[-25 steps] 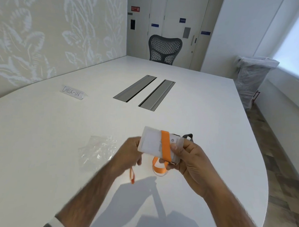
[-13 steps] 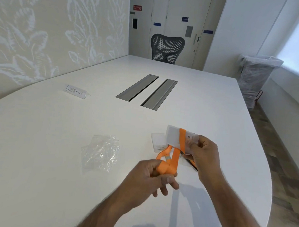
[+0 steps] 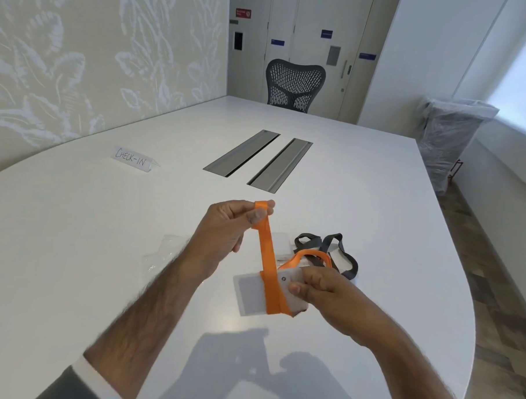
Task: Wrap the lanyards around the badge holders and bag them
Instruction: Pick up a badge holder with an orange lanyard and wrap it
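Fingers [image 3: 295,289] of the right hand [image 3: 321,288] pinch the badge holder [image 3: 251,295] above the surface [image 3: 102,252], steadying it so the orange lanyard [image 3: 267,250] wraps flat. Beyond, the left hand [image 3: 227,225] pinches its free end taut; the bag [image 3: 166,249] lies beside that forearm, a grey lanyard [image 3: 341,251] farther off.

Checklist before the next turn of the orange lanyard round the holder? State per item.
1. Right hand grips badge holder: ok.
2. Left hand pinches orange lanyard, strap taut: ok.
3. Wrap on holder lies flat: ok.
4. Orange loop beyond holder free of grey lanyard: cannot tell.
5. Plastic bag mouth open: cannot tell.
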